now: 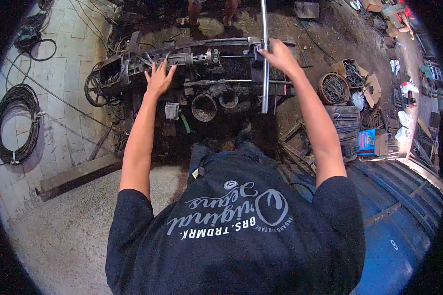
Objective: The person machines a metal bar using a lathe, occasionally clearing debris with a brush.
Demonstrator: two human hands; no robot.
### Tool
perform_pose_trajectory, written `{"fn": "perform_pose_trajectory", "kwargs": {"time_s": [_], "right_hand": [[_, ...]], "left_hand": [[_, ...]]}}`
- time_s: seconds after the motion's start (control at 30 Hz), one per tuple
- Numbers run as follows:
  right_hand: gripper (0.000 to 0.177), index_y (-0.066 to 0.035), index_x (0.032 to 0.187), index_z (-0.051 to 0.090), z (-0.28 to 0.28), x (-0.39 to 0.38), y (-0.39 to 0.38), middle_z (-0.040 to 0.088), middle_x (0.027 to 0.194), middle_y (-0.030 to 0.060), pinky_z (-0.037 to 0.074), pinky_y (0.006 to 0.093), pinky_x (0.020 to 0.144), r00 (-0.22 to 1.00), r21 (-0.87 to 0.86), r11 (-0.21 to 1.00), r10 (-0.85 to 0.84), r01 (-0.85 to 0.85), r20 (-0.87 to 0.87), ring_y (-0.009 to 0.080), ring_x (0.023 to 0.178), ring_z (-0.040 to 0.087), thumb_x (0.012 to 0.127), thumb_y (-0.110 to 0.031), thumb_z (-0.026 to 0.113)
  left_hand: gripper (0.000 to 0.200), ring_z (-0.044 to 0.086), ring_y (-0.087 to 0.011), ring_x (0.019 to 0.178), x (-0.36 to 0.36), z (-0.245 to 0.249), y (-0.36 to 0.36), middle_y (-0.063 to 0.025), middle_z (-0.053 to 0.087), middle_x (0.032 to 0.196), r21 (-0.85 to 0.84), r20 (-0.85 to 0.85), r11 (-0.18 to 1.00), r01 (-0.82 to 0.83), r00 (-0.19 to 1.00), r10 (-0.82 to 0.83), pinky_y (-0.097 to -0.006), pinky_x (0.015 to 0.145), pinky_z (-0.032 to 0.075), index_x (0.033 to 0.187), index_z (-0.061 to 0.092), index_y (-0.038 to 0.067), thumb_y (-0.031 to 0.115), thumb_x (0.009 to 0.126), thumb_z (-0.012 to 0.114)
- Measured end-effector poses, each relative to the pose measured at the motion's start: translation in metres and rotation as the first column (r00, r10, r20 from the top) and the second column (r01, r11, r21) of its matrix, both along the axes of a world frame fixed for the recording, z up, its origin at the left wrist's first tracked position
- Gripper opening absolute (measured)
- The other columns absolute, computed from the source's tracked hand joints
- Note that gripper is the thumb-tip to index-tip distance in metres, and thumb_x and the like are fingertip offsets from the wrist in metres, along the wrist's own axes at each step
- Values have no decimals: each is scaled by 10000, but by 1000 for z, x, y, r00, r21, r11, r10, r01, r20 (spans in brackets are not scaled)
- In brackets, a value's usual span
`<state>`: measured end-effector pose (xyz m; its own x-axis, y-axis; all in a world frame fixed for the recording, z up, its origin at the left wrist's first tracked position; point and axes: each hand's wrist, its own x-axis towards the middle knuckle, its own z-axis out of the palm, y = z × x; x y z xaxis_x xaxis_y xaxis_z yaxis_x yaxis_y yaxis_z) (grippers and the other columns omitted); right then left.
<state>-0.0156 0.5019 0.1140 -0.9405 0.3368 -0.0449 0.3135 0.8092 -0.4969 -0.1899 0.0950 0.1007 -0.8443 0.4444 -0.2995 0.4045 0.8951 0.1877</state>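
Observation:
A long, greasy machine (182, 59) lies across the view at the top, with a round chuck-like part (212, 56) near its middle. My left hand (159, 78) has its fingers spread over the machine's left part, palm down. A bright metal bar (265, 93) crosses the right end of the machine, running from the top edge down past the rails. My right hand (280, 56) is at this bar, its thumb against it and its other fingers curled near a block on the machine; what the fingers grip is partly hidden.
Below the machine are a round metal container (204, 108) and a smaller one (228, 99). Cable coils (16, 123) hang at the left. A basket of metal pieces (334, 88) and a blue box (367, 142) stand right. Another person's legs (194, 12) show at the top.

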Motion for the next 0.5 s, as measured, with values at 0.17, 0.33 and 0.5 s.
{"fn": "perform_pose_trajectory", "kwargs": {"time_s": [0.17, 0.33, 0.5], "right_hand": [[621, 40, 1383, 398, -47, 15, -38, 551, 1266, 288, 404, 463, 1020, 909, -95, 983, -181, 157, -376, 409, 1206, 519, 940, -371, 538], [255, -55, 1044, 697, -71, 35, 19, 702, 959, 154, 515, 426, 845, 709, -323, 775, -630, 544, -317, 340, 842, 673, 854, -192, 595], [318, -89, 1039, 704, -96, 29, 23, 672, 1057, 95, 458, 500, 940, 987, 192, 973, -106, 127, -118, 318, 1062, 594, 731, -155, 665]], "left_hand": [[764, 120, -321, 1470, 12, -5, 3, -96, 298, 1550, -4, -5, 1000, -13, 1000, 13, -589, 1155, 28, 1499, 291, 94, 623, 951, 341], [742, 138, -328, 1466, 24, 2, -6, -111, 310, 1542, -16, -54, 1000, -17, 998, 16, -593, 1152, 44, 1500, 291, 103, 606, 958, 344], [723, 140, -326, 1466, 45, 11, -18, -130, 308, 1540, -60, -54, 997, -53, 997, 50, -597, 1151, 66, 1503, 288, 111, 589, 964, 342]]}}
